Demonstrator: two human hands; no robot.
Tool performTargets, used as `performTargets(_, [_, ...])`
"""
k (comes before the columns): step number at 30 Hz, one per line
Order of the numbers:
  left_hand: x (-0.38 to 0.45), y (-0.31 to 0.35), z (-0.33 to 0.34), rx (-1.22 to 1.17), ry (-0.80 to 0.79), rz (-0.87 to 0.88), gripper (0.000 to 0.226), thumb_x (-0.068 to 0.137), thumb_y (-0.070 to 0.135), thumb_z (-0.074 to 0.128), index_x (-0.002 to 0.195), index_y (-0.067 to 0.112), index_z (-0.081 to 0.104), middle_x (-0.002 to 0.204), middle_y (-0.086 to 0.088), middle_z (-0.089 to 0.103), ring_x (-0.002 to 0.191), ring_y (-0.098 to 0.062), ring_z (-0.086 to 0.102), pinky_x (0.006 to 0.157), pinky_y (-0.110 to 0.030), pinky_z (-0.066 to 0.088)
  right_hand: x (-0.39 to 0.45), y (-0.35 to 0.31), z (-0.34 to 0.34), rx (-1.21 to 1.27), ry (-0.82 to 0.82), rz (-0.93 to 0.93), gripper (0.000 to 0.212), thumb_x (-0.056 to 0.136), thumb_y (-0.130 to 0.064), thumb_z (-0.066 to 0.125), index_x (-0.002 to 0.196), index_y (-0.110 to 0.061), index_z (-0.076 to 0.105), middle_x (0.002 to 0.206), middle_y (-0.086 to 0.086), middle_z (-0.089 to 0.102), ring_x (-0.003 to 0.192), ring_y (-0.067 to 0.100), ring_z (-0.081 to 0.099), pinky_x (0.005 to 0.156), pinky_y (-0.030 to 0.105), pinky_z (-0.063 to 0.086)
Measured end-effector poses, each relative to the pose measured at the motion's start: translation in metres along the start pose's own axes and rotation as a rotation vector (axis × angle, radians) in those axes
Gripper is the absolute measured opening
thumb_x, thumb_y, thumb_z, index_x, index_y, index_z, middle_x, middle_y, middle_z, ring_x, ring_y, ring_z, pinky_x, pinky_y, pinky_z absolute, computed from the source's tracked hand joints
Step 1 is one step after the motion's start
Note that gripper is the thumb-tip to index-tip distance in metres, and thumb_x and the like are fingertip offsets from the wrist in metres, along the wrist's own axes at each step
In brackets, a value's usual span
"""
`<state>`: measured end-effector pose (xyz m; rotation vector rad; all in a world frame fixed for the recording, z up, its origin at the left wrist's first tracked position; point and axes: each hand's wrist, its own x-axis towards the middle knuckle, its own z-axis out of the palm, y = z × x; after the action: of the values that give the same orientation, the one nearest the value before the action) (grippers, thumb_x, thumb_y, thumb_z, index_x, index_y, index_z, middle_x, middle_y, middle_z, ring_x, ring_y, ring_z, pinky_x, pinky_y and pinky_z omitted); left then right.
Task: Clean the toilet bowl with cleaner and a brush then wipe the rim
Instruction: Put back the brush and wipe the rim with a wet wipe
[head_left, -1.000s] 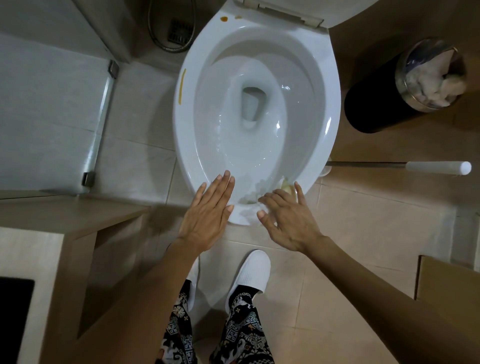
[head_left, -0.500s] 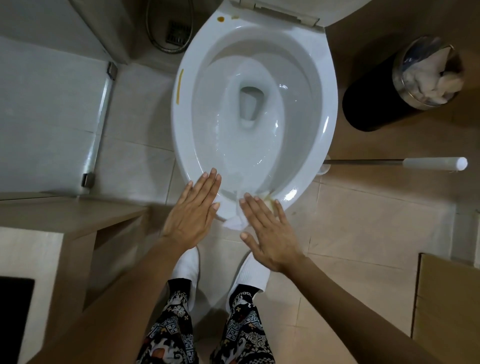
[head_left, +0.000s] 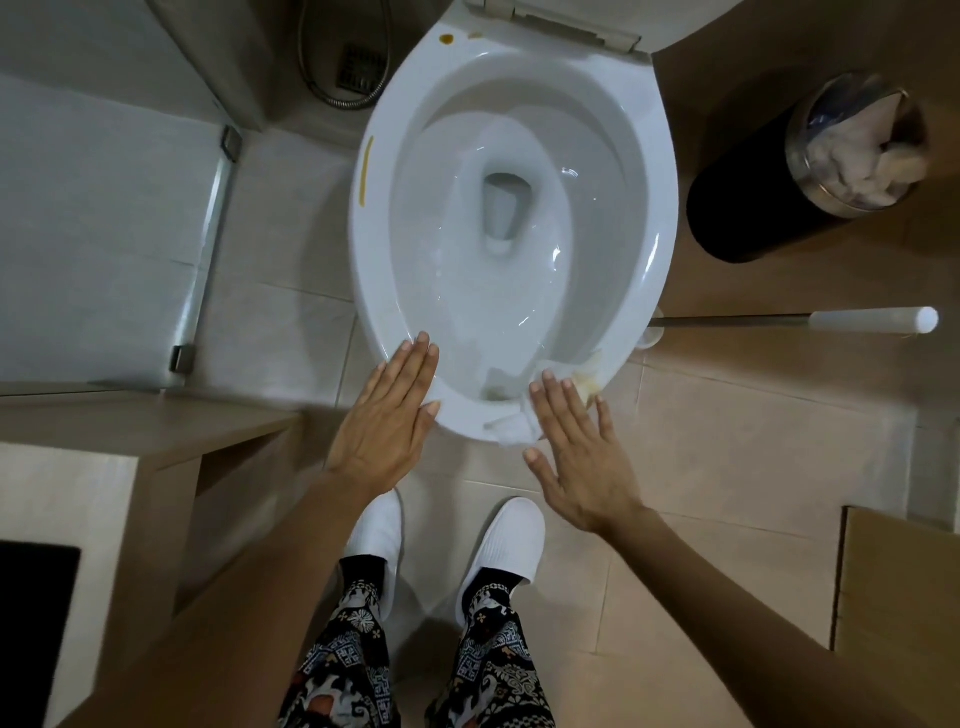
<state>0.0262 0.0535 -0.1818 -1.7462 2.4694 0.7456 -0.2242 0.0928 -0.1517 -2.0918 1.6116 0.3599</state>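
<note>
The rim-wiping step looks to be in hand: the right hand (head_left: 582, 447) presses flat, fingers straight, on a white tissue (head_left: 511, 426) lying over the near edge of the toilet rim (head_left: 374, 291), just beside a yellowish smear (head_left: 592, 374), while the left hand (head_left: 389, 415) rests flat and empty on the rim's near left. The brush (head_left: 810, 322) lies on the floor to the right; next, I judge, the tissue must slide right over that smear
</note>
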Motion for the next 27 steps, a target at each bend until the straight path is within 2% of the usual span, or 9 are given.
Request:
performTargets(7, [-0.015,-0.016,-0.005,-0.029,-0.007,-0.023,0.055,0.101,0.036,0.009,0.151,0.017,0.001,0.159,0.002,0.000,0.145,-0.005,-0.009,0.117,-0.026,-0.005,0.011,-0.059,0.011,0.091,0.024,-0.080,0.071,0.096,-0.057,-0.001,0.154,-0.017,0.002,0.161,-0.001,-0.007,0.148,0.015,-0.006,0.118,0.046,-0.006])
performTargets(13, [-0.021,-0.027,-0.014,-0.104,-0.033,-0.058,0.056,0.097,0.041,0.002,0.150,0.023,-0.005,0.157,0.009,-0.010,0.142,0.001,-0.015,0.116,-0.027,-0.005,0.035,-0.096,0.014,0.166,0.068,-0.123,0.071,0.096,-0.057,-0.002,0.154,-0.017,0.007,0.162,-0.001,-0.002,0.148,0.012,-0.004,0.120,0.044,0.001])
performTargets(17, [-0.020,-0.025,-0.018,-0.115,-0.009,-0.040,0.055,0.098,0.040,0.005,0.149,0.022,-0.003,0.157,0.008,-0.005,0.142,0.002,-0.013,0.116,-0.025,-0.006,0.042,-0.103,0.010,0.273,0.136,-0.097,0.068,0.096,-0.056,-0.003,0.154,-0.019,0.000,0.161,-0.003,-0.006,0.148,0.009,-0.008,0.120,0.040,-0.006])
performTargets(21, [-0.016,-0.010,-0.017,-0.101,0.070,-0.022,0.055,0.100,0.036,0.013,0.151,0.015,0.004,0.158,0.002,0.004,0.145,-0.006,-0.001,0.117,-0.026,-0.003,0.050,-0.084,0.004,0.353,0.273,0.107,0.065,0.097,-0.053,0.002,0.152,-0.020,-0.007,0.161,-0.001,-0.010,0.147,0.011,-0.012,0.118,0.036,-0.013])
performTargets(24, [-0.008,0.011,-0.012,-0.055,0.094,0.050,0.057,0.100,0.033,0.022,0.150,0.008,0.014,0.158,-0.005,0.013,0.145,-0.015,0.009,0.117,-0.030,0.001,0.061,-0.054,0.007,0.346,0.367,0.354,0.065,0.098,-0.051,0.006,0.152,-0.017,-0.005,0.160,0.001,-0.010,0.147,0.013,-0.015,0.119,0.041,-0.009])
performTargets(27, [0.002,0.028,0.002,0.014,0.086,0.069,0.056,0.100,0.032,0.021,0.150,0.007,0.016,0.158,-0.007,0.013,0.145,-0.017,0.009,0.117,-0.035,0.005,0.072,-0.032,0.008,0.288,0.391,0.529,0.068,0.096,-0.051,0.004,0.153,-0.013,-0.001,0.161,0.007,-0.005,0.148,0.018,-0.010,0.119,0.046,-0.007])
